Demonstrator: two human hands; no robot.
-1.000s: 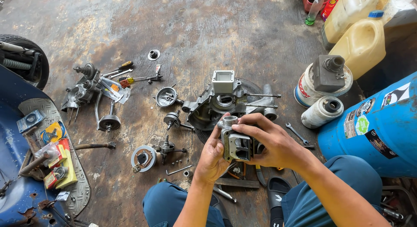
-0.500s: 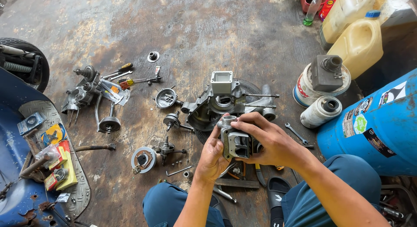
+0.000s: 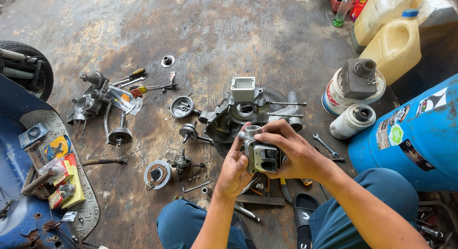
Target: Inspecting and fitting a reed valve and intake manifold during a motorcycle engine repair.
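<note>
One grey metal engine cylinder, boxy with a round collar on top, sits gripped between left hand and right hand, near two yellowish jugs.

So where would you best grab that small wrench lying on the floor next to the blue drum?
Probably by the middle of the wrench's thin shank, coming straight down from above. It lies flat on the floor, slanted, with bare floor on both sides of the shank, so fingers could pinch across its width; the drum crowds the right.
</note>
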